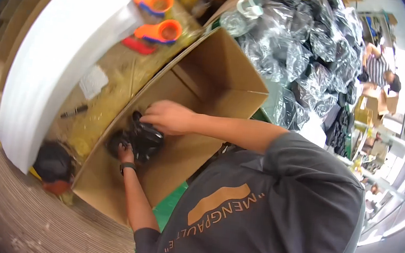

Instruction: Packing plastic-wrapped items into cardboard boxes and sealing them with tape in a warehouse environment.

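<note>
An open cardboard box (174,168) stands in front of me, and both my hands reach down into it. Inside, at its near left end, is a glossy black bundle (147,142) that looks wrapped in thin plastic; I cannot make out its exact kind. My left hand (126,153), with a dark band on the wrist, grips the bundle's left side, fingers curled against it. My right hand (169,117) is closed at the bundle's upper edge, its fingertips partly hidden. The box's far end shows bare cardboard.
Beyond the box, clear-bagged black items (294,41) form a large heap. At left, white foam sheets (64,54) lie near two orange tape dispensers (166,31), a black marker (74,110) and a dark round object (54,163). Stacked cardboard (49,224) borders the near left. Another person (376,67) is far right.
</note>
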`<state>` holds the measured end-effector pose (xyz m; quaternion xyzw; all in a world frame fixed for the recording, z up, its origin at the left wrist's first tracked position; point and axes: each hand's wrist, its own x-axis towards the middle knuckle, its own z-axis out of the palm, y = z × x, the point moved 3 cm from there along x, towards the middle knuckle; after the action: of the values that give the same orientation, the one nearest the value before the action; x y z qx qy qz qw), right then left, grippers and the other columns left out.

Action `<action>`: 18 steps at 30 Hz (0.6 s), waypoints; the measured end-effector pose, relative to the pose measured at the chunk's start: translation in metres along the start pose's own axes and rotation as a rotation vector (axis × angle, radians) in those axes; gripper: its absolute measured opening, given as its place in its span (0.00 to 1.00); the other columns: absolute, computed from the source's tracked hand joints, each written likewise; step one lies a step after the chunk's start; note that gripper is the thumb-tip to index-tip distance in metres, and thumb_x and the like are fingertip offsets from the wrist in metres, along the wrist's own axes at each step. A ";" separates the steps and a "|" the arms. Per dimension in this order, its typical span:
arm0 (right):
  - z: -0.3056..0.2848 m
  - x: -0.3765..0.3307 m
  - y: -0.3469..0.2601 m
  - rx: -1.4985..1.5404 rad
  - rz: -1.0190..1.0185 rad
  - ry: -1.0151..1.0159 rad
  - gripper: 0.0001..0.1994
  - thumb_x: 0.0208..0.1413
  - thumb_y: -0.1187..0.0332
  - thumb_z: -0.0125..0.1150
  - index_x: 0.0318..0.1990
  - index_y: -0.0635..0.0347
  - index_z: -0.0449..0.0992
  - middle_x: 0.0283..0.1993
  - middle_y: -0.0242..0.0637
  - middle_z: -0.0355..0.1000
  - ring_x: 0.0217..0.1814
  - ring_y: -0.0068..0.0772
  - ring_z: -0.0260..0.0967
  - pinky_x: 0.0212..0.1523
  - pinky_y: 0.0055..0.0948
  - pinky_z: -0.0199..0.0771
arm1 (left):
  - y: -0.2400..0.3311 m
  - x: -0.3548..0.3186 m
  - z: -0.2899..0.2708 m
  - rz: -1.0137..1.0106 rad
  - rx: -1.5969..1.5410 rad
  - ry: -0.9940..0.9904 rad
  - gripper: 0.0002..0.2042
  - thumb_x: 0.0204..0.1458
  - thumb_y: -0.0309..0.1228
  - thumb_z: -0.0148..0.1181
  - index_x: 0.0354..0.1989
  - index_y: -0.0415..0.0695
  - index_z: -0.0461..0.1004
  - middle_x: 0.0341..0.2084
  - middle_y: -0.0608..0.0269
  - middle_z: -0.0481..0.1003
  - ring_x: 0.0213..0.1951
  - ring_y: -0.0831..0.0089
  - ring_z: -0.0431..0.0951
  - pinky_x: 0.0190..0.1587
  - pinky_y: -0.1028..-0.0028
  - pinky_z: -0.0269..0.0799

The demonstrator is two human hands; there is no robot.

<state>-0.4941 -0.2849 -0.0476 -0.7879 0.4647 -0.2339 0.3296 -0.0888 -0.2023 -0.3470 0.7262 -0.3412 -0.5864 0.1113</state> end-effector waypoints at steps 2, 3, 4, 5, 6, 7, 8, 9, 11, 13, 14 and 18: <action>-0.151 -0.072 -0.004 -0.133 0.130 0.452 0.22 0.52 0.73 0.70 0.56 0.55 0.80 0.55 0.43 0.78 0.60 0.52 0.74 0.63 0.49 0.73 | 0.167 -0.054 0.070 0.546 0.225 0.173 0.27 0.64 0.28 0.65 0.70 0.33 0.68 0.62 0.44 0.77 0.60 0.56 0.80 0.64 0.60 0.75; -0.207 -0.119 0.008 -0.289 0.320 0.615 0.23 0.54 0.74 0.68 0.59 0.55 0.79 0.56 0.44 0.77 0.60 0.54 0.73 0.64 0.50 0.73 | 0.251 -0.113 0.110 0.623 0.218 0.152 0.24 0.66 0.27 0.62 0.69 0.33 0.69 0.60 0.44 0.78 0.60 0.56 0.80 0.62 0.62 0.76; -0.240 -0.166 0.035 -0.382 0.468 0.803 0.24 0.53 0.73 0.69 0.60 0.59 0.78 0.58 0.47 0.78 0.61 0.56 0.73 0.64 0.50 0.72 | 0.306 -0.163 0.143 0.724 0.122 0.123 0.21 0.66 0.25 0.62 0.66 0.33 0.72 0.57 0.47 0.80 0.57 0.58 0.82 0.60 0.63 0.77; -0.262 -0.223 0.072 -0.287 0.687 1.021 0.25 0.54 0.72 0.69 0.62 0.60 0.77 0.61 0.49 0.77 0.64 0.58 0.71 0.67 0.51 0.70 | 0.363 -0.221 0.183 0.769 0.065 0.040 0.17 0.66 0.24 0.61 0.62 0.33 0.75 0.54 0.49 0.81 0.56 0.61 0.83 0.58 0.65 0.79; -0.291 -0.283 0.121 -0.435 0.765 1.035 0.29 0.56 0.69 0.71 0.66 0.61 0.74 0.65 0.55 0.74 0.67 0.61 0.69 0.69 0.50 0.68 | 0.409 -0.273 0.227 0.874 0.107 -0.024 0.15 0.65 0.23 0.61 0.59 0.34 0.77 0.53 0.51 0.82 0.53 0.63 0.84 0.56 0.67 0.80; -0.301 -0.349 0.177 -0.450 0.941 1.177 0.31 0.57 0.67 0.72 0.68 0.61 0.71 0.66 0.56 0.72 0.68 0.60 0.68 0.69 0.52 0.67 | 0.445 -0.313 0.273 0.951 0.154 -0.119 0.15 0.65 0.23 0.62 0.58 0.36 0.78 0.51 0.52 0.83 0.52 0.64 0.85 0.55 0.67 0.81; -0.306 -0.400 0.222 -0.465 1.119 1.309 0.34 0.58 0.65 0.73 0.70 0.61 0.69 0.68 0.57 0.71 0.69 0.59 0.67 0.70 0.54 0.66 | 0.467 -0.339 0.322 1.033 0.214 -0.183 0.16 0.64 0.24 0.63 0.60 0.37 0.78 0.50 0.52 0.84 0.50 0.63 0.86 0.54 0.66 0.81; -0.311 -0.425 0.249 -0.438 1.119 1.314 0.34 0.58 0.65 0.73 0.70 0.61 0.69 0.68 0.57 0.71 0.69 0.59 0.67 0.70 0.54 0.66 | 0.493 -0.360 0.372 1.022 0.176 -0.280 0.18 0.64 0.24 0.64 0.61 0.36 0.77 0.50 0.50 0.84 0.50 0.62 0.86 0.54 0.65 0.81; -0.286 -0.460 0.304 1.268 1.492 1.770 0.41 0.57 0.51 0.76 0.72 0.61 0.66 0.62 0.46 0.74 0.59 0.55 0.73 0.61 0.61 0.72 | 0.534 -0.368 0.466 1.205 0.158 -0.299 0.22 0.63 0.26 0.65 0.66 0.36 0.73 0.58 0.45 0.80 0.57 0.53 0.83 0.59 0.60 0.79; -0.273 -0.449 0.338 1.508 1.425 1.705 0.46 0.54 0.54 0.80 0.76 0.60 0.61 0.71 0.52 0.69 0.73 0.50 0.67 0.65 0.65 0.70 | 0.585 -0.357 0.556 1.465 0.392 -0.243 0.28 0.62 0.31 0.66 0.69 0.37 0.69 0.67 0.40 0.71 0.68 0.42 0.71 0.72 0.53 0.66; -0.272 -0.435 0.351 1.632 1.135 1.781 0.51 0.51 0.53 0.83 0.76 0.67 0.59 0.75 0.52 0.63 0.74 0.50 0.66 0.64 0.59 0.74 | 0.605 -0.338 0.599 1.574 0.625 -0.125 0.33 0.59 0.36 0.69 0.72 0.40 0.67 0.71 0.40 0.66 0.73 0.40 0.64 0.74 0.47 0.60; -0.267 -0.446 0.382 1.098 1.774 2.068 0.69 0.41 0.60 0.90 0.80 0.73 0.38 0.71 0.57 0.65 0.69 0.55 0.70 0.67 0.49 0.74 | 0.629 -0.249 0.715 0.692 1.274 0.141 0.61 0.48 0.56 0.77 0.83 0.45 0.42 0.78 0.34 0.53 0.78 0.38 0.54 0.74 0.35 0.55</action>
<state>-1.1000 -0.1041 -0.1773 0.4852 0.6644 -0.5505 0.1415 -1.0015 -0.3426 -0.0067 0.5367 -0.8184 -0.1571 -0.1322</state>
